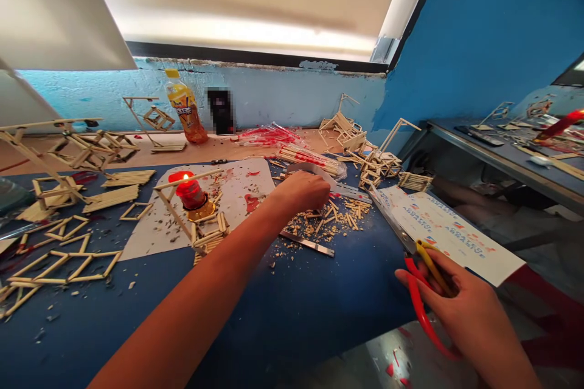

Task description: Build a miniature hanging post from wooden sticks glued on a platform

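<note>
Nearest, at lower right, the right hand [474, 310] grasps the scissors [410, 247] by their red and yellow handles, the blades pointing away over the edge of the blue table [337, 298]. The scissors are probably stiff and fairly light, with smooth handles; the loops offer the secure hold, well clear of the blades. Farther in, a metal strip [310, 244] lies beside a scatter of stick pieces [358, 209]. Above this scatter the left hand [308, 191] is bent with its fingers turned down; whether it pinches anything cannot be told. The pieces should be light, rigid and apt to roll or snap, best taken mid-length between fingertips. To the left, a lit red candle [190, 193] stands on a pale sheet [146, 234]. Behind the left hand lies a bundle of sticks [312, 160]; farther back are a stick model [347, 124] and a bottle [186, 110] near the wall [278, 94].
</note>
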The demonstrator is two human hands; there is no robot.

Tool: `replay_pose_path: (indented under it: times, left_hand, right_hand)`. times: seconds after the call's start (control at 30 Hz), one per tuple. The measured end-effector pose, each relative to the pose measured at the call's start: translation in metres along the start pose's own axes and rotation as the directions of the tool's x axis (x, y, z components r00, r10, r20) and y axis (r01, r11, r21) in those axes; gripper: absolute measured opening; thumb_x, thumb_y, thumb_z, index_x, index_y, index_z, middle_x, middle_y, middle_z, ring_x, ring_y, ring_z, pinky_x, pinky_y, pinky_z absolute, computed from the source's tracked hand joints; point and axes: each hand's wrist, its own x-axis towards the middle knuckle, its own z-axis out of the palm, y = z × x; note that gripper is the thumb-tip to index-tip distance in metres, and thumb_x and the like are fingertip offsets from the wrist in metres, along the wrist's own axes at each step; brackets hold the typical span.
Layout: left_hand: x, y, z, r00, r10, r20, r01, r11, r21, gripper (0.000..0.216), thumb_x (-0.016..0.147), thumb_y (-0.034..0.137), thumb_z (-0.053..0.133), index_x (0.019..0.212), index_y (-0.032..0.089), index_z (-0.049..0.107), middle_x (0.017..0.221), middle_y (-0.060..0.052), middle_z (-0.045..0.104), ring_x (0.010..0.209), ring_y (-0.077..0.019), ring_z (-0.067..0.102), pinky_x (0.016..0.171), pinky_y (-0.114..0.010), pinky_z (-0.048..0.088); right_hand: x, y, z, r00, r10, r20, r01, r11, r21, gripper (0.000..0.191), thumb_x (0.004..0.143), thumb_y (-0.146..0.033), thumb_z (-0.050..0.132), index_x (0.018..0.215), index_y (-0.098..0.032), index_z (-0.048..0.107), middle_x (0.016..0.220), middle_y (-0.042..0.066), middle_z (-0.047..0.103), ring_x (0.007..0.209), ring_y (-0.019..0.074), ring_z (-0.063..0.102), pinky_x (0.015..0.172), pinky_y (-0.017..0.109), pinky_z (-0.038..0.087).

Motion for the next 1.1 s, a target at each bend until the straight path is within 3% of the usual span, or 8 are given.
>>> replay_pose_path:
  times: [0.2, 0.33, 0.47, 0.6, 0.9, 1.1]
  left_hand:
    - [-0.011, -0.013, -0.016, 0.994, -0.096, -0.053, 0.098, 0.995, 0.019, 0.03, 0.102, 0.035, 0.069, 0.125, 0.016, 0.067, 0.126, -0.01, 0.07, 0.108, -0.0259, 0.071, 0.093, -0.048, 0.061]
    - [-0.014, -0.014, -0.016, 0.988, -0.154, -0.011, 0.154, 0.988, 0.009, 0.031, 0.102, 0.034, 0.069, 0.127, 0.016, 0.067, 0.126, -0.01, 0.07, 0.108, -0.0258, 0.071, 0.092, -0.047, 0.062]
    - [-0.011, -0.013, -0.008, 0.988, -0.149, 0.037, 0.15, 0.988, -0.032, 0.032, 0.101, 0.034, 0.069, 0.128, 0.017, 0.066, 0.127, -0.01, 0.07, 0.106, -0.0253, 0.071, 0.09, -0.046, 0.062]
    - [-0.009, -0.014, -0.005, 0.988, -0.155, 0.012, 0.155, 0.987, -0.042, 0.033, 0.101, 0.035, 0.07, 0.129, 0.017, 0.066, 0.13, -0.011, 0.069, 0.111, -0.027, 0.07, 0.094, -0.049, 0.061]
    - [-0.008, -0.02, -0.005, 0.99, -0.14, 0.02, 0.141, 0.989, -0.051, 0.032, 0.102, 0.035, 0.069, 0.128, 0.017, 0.066, 0.127, -0.01, 0.07, 0.106, -0.0253, 0.071, 0.09, -0.046, 0.062]
    - [-0.007, -0.017, -0.006, 0.989, -0.147, -0.014, 0.146, 0.989, -0.024, 0.032, 0.101, 0.035, 0.069, 0.128, 0.017, 0.066, 0.128, -0.011, 0.069, 0.109, -0.0263, 0.071, 0.092, -0.048, 0.062]
  right_hand:
    - [-0.002, -0.004, -0.003, 0.999, 0.041, 0.035, -0.041, 0.999, 0.004, 0.082, 0.056, -0.07, 0.075, 0.118, -0.017, 0.074, 0.11, 0.014, 0.081, 0.101, 0.0375, 0.075, 0.071, 0.036, 0.058]
    - [-0.003, -0.003, -0.001, 0.998, 0.052, 0.033, -0.052, 0.999, 0.008, 0.084, 0.055, -0.069, 0.076, 0.12, -0.016, 0.074, 0.109, 0.014, 0.081, 0.102, 0.0377, 0.075, 0.072, 0.036, 0.057]
    - [-0.002, -0.001, 0.0, 0.999, 0.028, 0.044, -0.028, 1.0, -0.008, 0.078, 0.057, -0.071, 0.077, 0.115, -0.019, 0.075, 0.108, 0.013, 0.081, 0.103, 0.0387, 0.074, 0.072, 0.038, 0.056]
    - [-0.003, 0.0, -0.002, 0.999, 0.008, 0.042, -0.008, 1.0, -0.014, 0.076, 0.058, -0.072, 0.076, 0.112, -0.019, 0.075, 0.11, 0.013, 0.081, 0.104, 0.0393, 0.074, 0.074, 0.039, 0.055]
    - [-0.004, -0.001, 0.003, 0.999, -0.028, 0.025, 0.029, 0.999, -0.029, 0.066, 0.06, -0.069, 0.076, 0.103, -0.02, 0.077, 0.093, 0.009, 0.082, 0.087, 0.0346, 0.076, 0.066, 0.036, 0.055]
    - [-0.004, -0.002, 0.0, 1.0, -0.009, 0.016, 0.01, 1.0, -0.024, 0.071, 0.06, -0.071, 0.076, 0.109, -0.019, 0.077, 0.1, 0.012, 0.083, 0.093, 0.0368, 0.076, 0.067, 0.036, 0.057]
